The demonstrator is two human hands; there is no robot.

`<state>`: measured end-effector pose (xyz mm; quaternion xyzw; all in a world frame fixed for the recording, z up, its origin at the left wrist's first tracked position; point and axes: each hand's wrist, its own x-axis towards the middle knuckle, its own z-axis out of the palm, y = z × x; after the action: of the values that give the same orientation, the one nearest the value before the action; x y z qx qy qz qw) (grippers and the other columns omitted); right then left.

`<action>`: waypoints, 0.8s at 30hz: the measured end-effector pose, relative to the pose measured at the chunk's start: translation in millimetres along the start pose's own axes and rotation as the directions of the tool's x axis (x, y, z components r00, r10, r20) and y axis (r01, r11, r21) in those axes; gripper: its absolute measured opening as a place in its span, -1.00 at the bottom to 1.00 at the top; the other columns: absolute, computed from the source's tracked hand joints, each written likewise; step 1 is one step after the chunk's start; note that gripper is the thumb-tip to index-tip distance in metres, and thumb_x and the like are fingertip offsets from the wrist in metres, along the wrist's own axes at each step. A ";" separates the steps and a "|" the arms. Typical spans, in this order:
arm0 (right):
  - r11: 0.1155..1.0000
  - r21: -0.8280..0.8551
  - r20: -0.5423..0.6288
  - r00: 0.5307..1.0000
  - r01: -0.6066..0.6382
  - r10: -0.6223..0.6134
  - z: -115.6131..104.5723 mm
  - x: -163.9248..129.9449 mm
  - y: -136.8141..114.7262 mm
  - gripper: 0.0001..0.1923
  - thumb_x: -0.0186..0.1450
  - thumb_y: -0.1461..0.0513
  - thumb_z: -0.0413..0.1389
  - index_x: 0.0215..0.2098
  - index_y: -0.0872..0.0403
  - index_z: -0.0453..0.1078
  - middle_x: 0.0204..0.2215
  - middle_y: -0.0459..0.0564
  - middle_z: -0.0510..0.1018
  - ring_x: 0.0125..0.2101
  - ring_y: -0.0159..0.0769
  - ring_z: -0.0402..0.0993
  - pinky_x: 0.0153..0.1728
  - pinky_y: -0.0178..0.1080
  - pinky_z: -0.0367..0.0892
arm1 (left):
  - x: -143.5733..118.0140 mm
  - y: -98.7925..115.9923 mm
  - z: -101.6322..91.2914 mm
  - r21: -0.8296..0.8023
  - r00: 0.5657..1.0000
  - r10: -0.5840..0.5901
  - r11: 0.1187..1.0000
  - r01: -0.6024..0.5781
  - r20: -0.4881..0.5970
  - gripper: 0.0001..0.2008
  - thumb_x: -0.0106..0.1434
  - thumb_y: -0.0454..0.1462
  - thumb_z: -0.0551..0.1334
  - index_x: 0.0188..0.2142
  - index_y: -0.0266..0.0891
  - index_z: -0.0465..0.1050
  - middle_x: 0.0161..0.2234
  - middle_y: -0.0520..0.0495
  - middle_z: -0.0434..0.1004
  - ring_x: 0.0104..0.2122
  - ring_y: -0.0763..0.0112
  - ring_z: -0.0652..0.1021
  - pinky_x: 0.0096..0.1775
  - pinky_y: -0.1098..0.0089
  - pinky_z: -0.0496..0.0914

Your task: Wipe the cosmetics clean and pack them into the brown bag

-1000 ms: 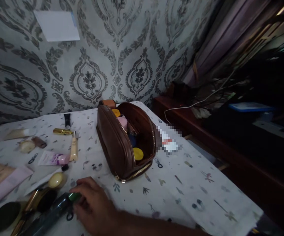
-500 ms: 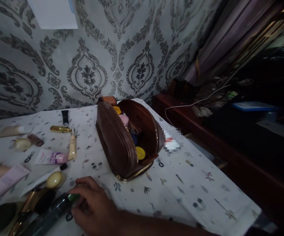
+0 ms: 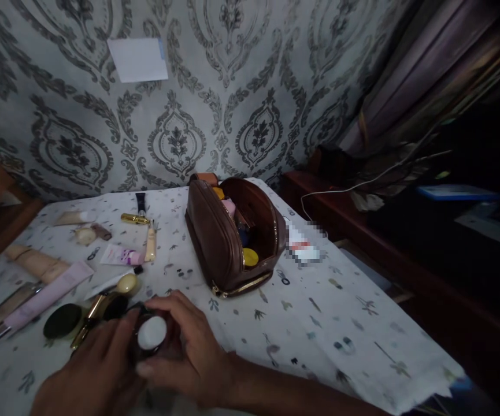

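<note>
Both my hands meet at the lower middle of the head view around a dark container [image 3: 137,342] with a round white end facing up. My right hand [image 3: 189,346] curls round its right side, thumb in front and fingers behind. Against its left side, my left hand [image 3: 96,361] has its fingers bent and covers much of it. Just left of them lie a gold tube [image 3: 89,318], a dark round compact [image 3: 62,321] and a jar with a cream lid [image 3: 127,283]. Beyond my hands stands an unzipped brown toiletry bag [image 3: 215,242] with several cosmetics inside.
Several tubes lie on the left of the patterned tablecloth [image 3: 319,346], among them a pink tube [image 3: 50,300] and a purple-white tube [image 3: 122,255]. A patterned wall [image 3: 215,115] rises behind. Right of the table are a dark red wooden ledge [image 3: 388,260] and a white cable [image 3: 340,192].
My left hand has come into view, and both hands now close round the dark container. Earlier my right hand was at the green end of a dark bottle. The view has shifted left.
</note>
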<state>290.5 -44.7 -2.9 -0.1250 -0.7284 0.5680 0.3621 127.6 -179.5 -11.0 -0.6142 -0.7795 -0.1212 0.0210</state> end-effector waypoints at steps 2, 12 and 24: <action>0.997 -0.046 -0.032 0.998 -0.059 0.058 -3.3 -1.3 -6.3 -0.62 0.21 0.06 0.25 -0.07 0.05 0.47 -0.32 -0.05 0.44 -0.30 -0.32 0.39 -0.22 -0.27 0.34 | 4.6 11.6 0.3 0.051 0.998 0.029 0.998 -0.032 0.057 -0.48 0.19 -0.08 0.18 0.14 -0.07 0.41 -0.05 -0.20 0.61 -0.14 0.03 0.63 -0.49 0.32 0.46; 0.891 0.321 -0.077 0.929 -0.321 0.362 -20.3 -6.0 6.7 -0.59 0.20 -0.08 0.21 -0.25 0.07 0.41 -0.48 -0.13 0.39 -0.53 -0.44 0.25 -0.51 -0.37 0.20 | 48.6 37.7 -39.9 -0.636 0.953 -0.275 0.760 0.134 -0.128 -0.65 0.21 0.08 0.21 -0.30 -0.12 0.53 -0.49 0.03 0.50 -0.49 0.34 0.47 -0.41 0.42 0.35; 0.880 0.405 -0.218 0.909 -0.247 0.355 -16.3 -4.7 13.2 -0.59 0.24 -0.10 0.19 -0.30 0.07 0.35 -0.51 -0.17 0.34 -0.57 -0.48 0.16 -0.59 -0.41 0.14 | 26.7 79.1 -3.5 -0.930 0.904 -0.426 0.345 0.131 -0.031 -0.66 0.31 -0.03 0.17 -0.04 -0.17 0.38 -0.07 -0.08 0.49 -0.07 0.24 0.49 -0.01 0.32 0.36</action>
<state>301.7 -31.2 -15.3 -0.2483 -0.5202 0.7200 0.3865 196.8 -137.7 10.1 -0.3578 -0.6671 -0.6102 -0.2338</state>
